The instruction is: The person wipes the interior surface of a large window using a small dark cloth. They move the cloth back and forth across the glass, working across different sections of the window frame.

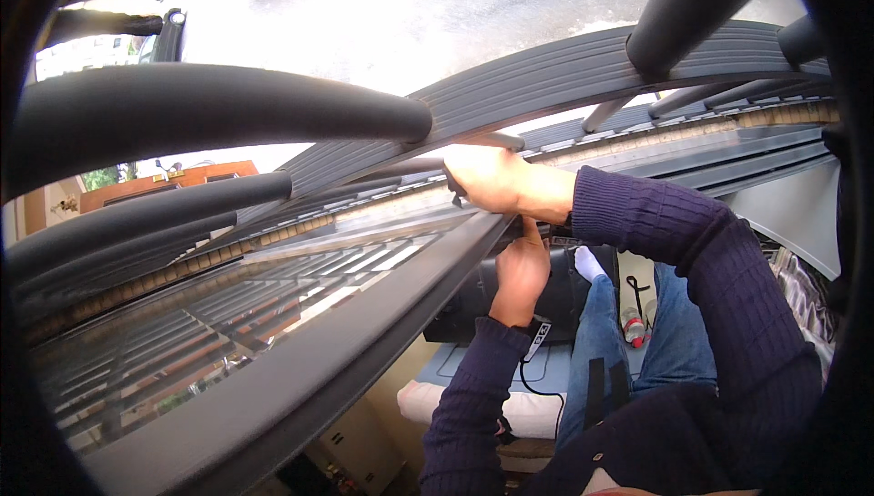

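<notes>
My right hand (487, 179) reaches over the dark window frame (401, 286) toward the outer railing (546, 86). Its fingers are closed, and a small dark piece (453, 188), perhaps cloth, pokes out by the fingertips. Below it, my left hand (523, 276) is at the end of the same frame, one finger pointing up beneath my right wrist. The other left fingers curl out of sight and seem to grip the frame edge. The glass pane (264, 305) spreads to the left, with bars showing in it.
Thick dark railing bars (228, 104) cross the view outside, above grey pavement (364, 22). Under my arms are a black case-like object (473, 300), a white rolled item (537, 414), and a corded device (539, 337). A bottle (633, 327) stands near my legs in jeans (592, 350).
</notes>
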The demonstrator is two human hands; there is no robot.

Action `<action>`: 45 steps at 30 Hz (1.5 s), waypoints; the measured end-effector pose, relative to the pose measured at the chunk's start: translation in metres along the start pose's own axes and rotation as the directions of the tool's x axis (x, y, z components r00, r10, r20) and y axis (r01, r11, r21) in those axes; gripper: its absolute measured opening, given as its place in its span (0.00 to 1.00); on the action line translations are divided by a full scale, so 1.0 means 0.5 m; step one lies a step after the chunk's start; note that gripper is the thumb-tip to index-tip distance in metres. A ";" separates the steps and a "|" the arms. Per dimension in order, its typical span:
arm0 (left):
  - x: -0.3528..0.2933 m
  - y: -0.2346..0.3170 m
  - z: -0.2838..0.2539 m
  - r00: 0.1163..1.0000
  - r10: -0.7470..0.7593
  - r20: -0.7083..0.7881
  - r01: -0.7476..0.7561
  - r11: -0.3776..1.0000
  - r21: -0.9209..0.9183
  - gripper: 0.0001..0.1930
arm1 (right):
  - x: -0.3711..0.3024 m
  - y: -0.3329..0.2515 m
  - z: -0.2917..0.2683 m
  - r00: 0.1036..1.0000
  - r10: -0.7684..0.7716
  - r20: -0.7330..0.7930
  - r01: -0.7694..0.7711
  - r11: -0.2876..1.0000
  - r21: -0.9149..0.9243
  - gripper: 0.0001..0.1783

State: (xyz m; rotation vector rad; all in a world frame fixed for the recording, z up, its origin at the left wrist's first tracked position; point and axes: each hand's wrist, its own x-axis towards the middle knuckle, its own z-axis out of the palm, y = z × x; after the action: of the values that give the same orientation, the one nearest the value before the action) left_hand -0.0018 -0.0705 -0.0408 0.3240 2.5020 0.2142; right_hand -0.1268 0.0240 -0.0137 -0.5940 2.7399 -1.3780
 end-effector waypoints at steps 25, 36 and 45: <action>-0.006 0.014 -0.030 0.999 -0.001 0.043 0.005 0.997 -0.082 0.19 | 0.061 -0.030 0.012 0.867 -0.037 0.497 0.157 0.967 -0.202 0.27; -0.009 0.009 -0.026 0.999 -0.004 0.040 0.006 0.998 -0.066 0.25 | 0.073 -0.032 0.043 0.859 0.034 0.511 0.080 0.977 -0.200 0.28; -0.008 0.005 -0.017 0.999 -0.039 0.027 0.040 0.998 -0.045 0.24 | 0.035 0.000 0.006 0.946 -0.103 0.307 0.156 0.976 -0.151 0.18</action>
State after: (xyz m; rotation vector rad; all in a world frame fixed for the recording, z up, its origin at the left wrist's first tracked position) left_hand -0.0032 -0.0700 -0.0312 0.2575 2.4718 0.2487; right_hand -0.1423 0.0157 -0.0130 -0.9242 2.6270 -0.9762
